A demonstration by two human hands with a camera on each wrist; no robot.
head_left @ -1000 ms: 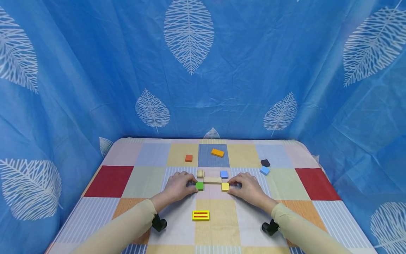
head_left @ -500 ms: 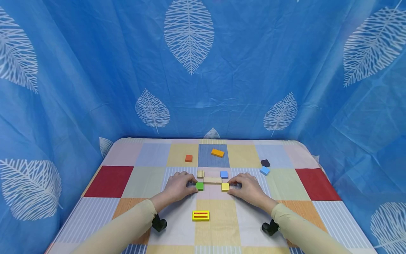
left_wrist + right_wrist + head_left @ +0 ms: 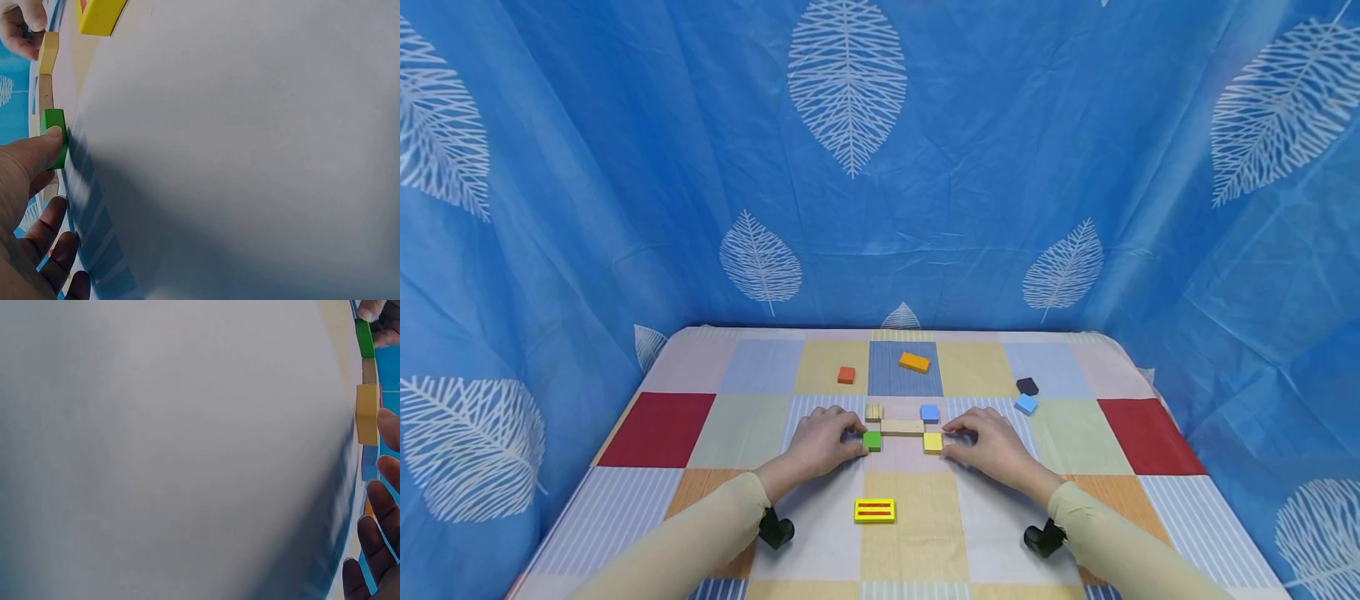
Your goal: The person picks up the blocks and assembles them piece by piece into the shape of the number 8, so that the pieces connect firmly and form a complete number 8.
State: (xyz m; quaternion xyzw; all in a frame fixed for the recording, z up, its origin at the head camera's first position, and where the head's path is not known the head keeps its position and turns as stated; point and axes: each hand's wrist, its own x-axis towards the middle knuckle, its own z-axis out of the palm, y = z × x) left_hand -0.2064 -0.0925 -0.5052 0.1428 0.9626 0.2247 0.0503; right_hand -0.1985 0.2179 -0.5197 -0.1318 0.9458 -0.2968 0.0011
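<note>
In the head view my left hand point(image 3: 822, 439) pinches a green block point(image 3: 872, 442) between thumb and index finger. The left wrist view shows its thumb lying on the green block point(image 3: 55, 137), other fingers spread. My right hand point(image 3: 992, 442) is beside a yellow block point(image 3: 932, 443), thumb and index parted. In the right wrist view its thumb tip sits right by the yellow block point(image 3: 367, 415); contact is hard to tell. A plain wooden strip point(image 3: 902, 427) lies between a striped wooden block point(image 3: 874, 412), a blue block point(image 3: 929, 413), the green block and the yellow block.
Nearer the person lies a yellow block with red stripes point(image 3: 875, 511). Farther back are a red-orange block point(image 3: 846, 375) and an orange block point(image 3: 914, 362). A black piece point(image 3: 1027, 386) and a light blue block point(image 3: 1026, 404) lie right. A blue curtain point(image 3: 910, 208) surrounds the patchwork tablecloth point(image 3: 910, 558).
The right hand has shifted slightly to the right, its fingers easing away from the yellow block. The left hand and the blocks look unmoved.
</note>
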